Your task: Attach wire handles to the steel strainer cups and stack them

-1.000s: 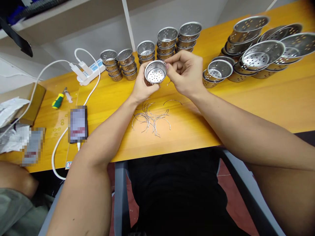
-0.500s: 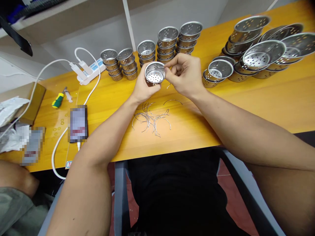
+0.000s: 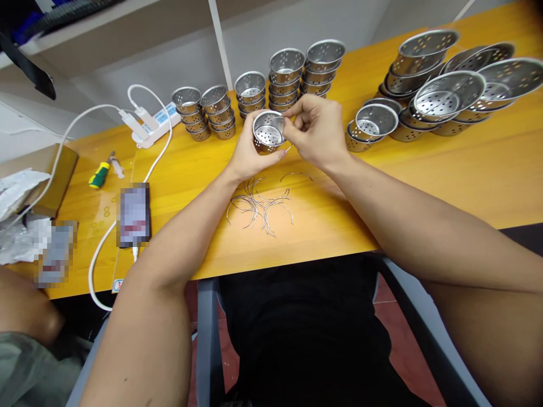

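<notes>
My left hand (image 3: 246, 148) is wrapped round a small perforated metal cup (image 3: 268, 134), raised above the table with its mouth tilted towards me. At the cup's right rim, my right hand (image 3: 316, 129) pinches a thin curved wire (image 3: 289, 149), whose lower end sticks out below the fingers; its upper part is mostly hidden. Under the hands, several similar curved wires (image 3: 258, 204) lie in a loose tangle on the table. One wire (image 3: 297, 174) rests apart from them, to the right.
Stacks of perforated cups (image 3: 287, 79) stand behind my hands, and more cups (image 3: 449, 99) lean together at the right. On the left are a power strip (image 3: 155, 125) with white cables, a phone (image 3: 134, 215), a screwdriver (image 3: 100, 174) and another person's knee (image 3: 25, 305).
The cup has shifted slightly right and down, and my left thumb has stretched along its lower side towards the wire. My right hand keeps its pinch at the rim.
</notes>
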### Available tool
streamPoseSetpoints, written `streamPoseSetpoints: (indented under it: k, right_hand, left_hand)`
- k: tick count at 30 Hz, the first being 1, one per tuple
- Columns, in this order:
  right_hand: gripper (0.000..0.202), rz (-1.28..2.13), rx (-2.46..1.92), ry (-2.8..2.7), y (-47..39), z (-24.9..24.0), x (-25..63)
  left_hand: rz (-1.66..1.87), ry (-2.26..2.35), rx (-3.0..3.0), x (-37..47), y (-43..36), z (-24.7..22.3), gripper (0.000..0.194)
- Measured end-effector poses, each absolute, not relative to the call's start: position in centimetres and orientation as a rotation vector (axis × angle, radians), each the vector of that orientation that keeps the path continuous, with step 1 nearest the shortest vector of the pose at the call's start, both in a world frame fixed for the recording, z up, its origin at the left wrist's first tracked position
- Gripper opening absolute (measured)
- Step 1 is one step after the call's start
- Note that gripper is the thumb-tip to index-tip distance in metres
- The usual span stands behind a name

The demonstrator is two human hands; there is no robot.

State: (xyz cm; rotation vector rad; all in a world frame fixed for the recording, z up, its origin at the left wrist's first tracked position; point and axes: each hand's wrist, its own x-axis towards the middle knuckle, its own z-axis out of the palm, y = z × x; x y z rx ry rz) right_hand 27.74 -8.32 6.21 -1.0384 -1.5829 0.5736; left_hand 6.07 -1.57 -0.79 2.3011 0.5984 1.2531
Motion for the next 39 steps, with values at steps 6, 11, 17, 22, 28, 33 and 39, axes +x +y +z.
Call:
streamPoseSetpoints:
  k: [6, 11, 17, 22, 28, 33, 39]
  right_hand:
    - [0.032, 0.526, -1.053, -1.617, -8.5, 6.4, 27.9]
    - [0.02, 0.493, -1.075, -1.615, -8.1, 6.0, 27.8]
    - [0.029, 0.54, -1.02, -1.624, -8.8, 6.8, 27.6]
    - [0.044, 0.813, -0.87, -1.778, -9.0, 8.7, 29.4]
    - [0.058, 1.047, -0.943, -1.71, -8.3, 9.2, 30.9]
    - [0.057, 0.953, -0.904, -1.772, -8.6, 8.8, 30.2]
    - [0.059, 0.971, -0.866, -1.772, -8.3, 8.4, 30.1]
  left_hand:
    - [1.235, 0.614, 2.313, 6.6, -1.7, -1.3, 0.118]
    - [1.212, 0.583, 2.355, 6.4, -0.4, -2.7, 0.116]
    - [1.198, 0.59, 2.318, 6.4, -1.0, -2.2, 0.108]
    - [1.159, 0.605, 2.202, 6.1, -2.0, -0.6, 0.1]
    - [1.15, 0.589, 2.152, 5.8, -1.6, -0.6, 0.101]
    - [1.164, 0.61, 2.257, 6.1, -1.7, -1.1, 0.1]
    - [1.231, 0.632, 2.241, 6.3, -3.0, 0.0, 0.09]
